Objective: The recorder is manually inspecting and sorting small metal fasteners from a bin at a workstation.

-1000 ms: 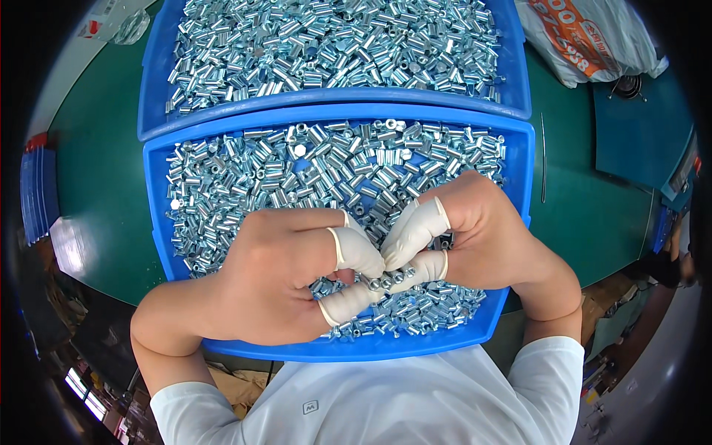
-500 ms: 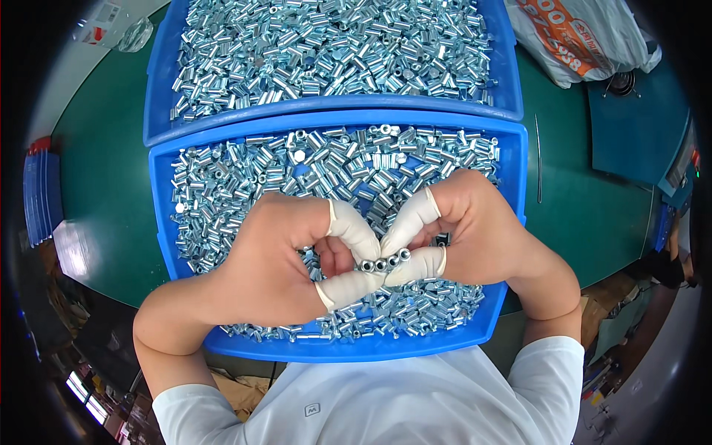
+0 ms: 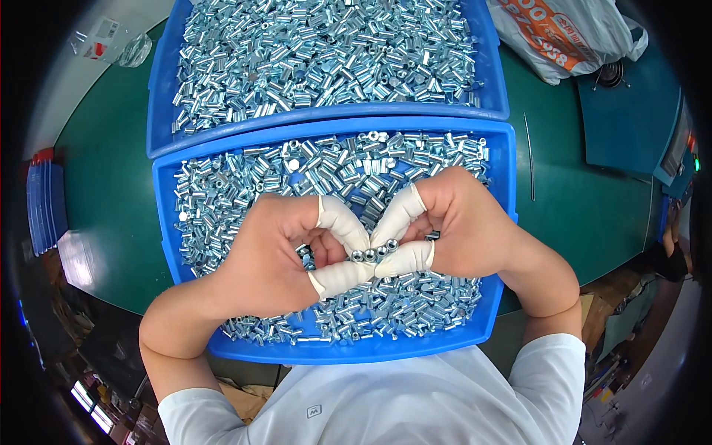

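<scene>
My left hand (image 3: 271, 252) and my right hand (image 3: 467, 233) meet over the near blue tray (image 3: 348, 356). White finger cots cover the thumb and index finger of each. Between these covered fingertips, both hands pinch a short row of several small hollow metal sleeves (image 3: 370, 254). Their round open ends face up, and the rightmost sits slightly higher than the others. My other fingers curl inward and are partly hidden. Beneath my hands, the tray holds a loose layer of shiny metal sleeves (image 3: 400, 308), with patches of blue bottom showing through.
A second blue tray (image 3: 493, 74), heaped with similar sleeves, adjoins the near one on its far side. On the green table (image 3: 556, 215) lies a thin metal rod (image 3: 529, 157). A plastic bag (image 3: 564, 37) sits at far right, stacked blue trays (image 3: 46, 196) at left.
The trays and table have shifted slightly in view, and my hands appear a little further left. Both hands keep the same pinch on the row of sleeves.
</scene>
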Available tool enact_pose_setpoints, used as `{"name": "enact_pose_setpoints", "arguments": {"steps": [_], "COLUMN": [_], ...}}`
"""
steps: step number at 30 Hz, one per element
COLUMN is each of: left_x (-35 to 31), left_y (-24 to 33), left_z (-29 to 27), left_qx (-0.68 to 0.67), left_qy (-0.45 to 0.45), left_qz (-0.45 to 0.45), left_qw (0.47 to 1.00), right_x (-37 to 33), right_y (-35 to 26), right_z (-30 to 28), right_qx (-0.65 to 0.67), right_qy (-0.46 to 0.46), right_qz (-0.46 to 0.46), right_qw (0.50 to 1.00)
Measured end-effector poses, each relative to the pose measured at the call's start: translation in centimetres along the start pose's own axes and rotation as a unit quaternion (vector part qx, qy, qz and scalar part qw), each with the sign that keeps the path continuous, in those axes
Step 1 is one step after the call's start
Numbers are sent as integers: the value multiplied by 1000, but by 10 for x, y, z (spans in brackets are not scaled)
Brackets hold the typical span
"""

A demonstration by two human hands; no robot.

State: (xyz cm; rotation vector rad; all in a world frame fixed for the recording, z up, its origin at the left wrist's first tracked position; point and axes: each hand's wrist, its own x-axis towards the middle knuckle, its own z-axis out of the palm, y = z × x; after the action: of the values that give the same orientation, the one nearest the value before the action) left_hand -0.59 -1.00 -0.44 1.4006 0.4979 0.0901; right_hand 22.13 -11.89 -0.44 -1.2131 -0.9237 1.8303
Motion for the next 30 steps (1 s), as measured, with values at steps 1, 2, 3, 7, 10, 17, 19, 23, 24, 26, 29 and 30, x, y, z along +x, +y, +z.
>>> {"name": "enact_pose_setpoints", "arguments": {"steps": [1,2,3,7,10,17,19,23,24,26,29,30], "left_x": [0,0,0,0,1,4,4,4,5,8,10,12], "left_y": [0,-1,-1,0,0,3,1,-8,-10,-12,-14,-15], "left_z": [0,-1,-1,0,0,5,6,2,-1,-4,-5,-6], "left_qx": [1,10,17,30,36,41,37,114,116,141,159,162], "left_qy": [-1,-1,-1,16,23,52,67,75,74,76,90,91], "left_qz": [1,6,10,4,2,6,10,104,107,151,171,173], "left_qw": [1000,1000,1000,999,999,998,997,985,985,976,968,967], "right_x": [0,0,0,2,2,1,2,3,3,3,5,5], "right_y": [1,2,3,2,0,-1,-1,5,6,6,6,7], "right_z": [-1,-1,-1,-1,-1,-3,-1,0,0,-1,1,1], "right_qx": [3,2,3,17,4,-22,-43,-40,-42,-70,-48,-49], "right_qy": [-12,-10,-9,-1,9,19,28,48,49,71,76,76], "right_qz": [-10,-11,-14,-14,-15,-1,-23,-82,-85,-103,-117,-121], "right_qw": [1000,1000,1000,1000,1000,1000,998,995,994,990,989,989]}}
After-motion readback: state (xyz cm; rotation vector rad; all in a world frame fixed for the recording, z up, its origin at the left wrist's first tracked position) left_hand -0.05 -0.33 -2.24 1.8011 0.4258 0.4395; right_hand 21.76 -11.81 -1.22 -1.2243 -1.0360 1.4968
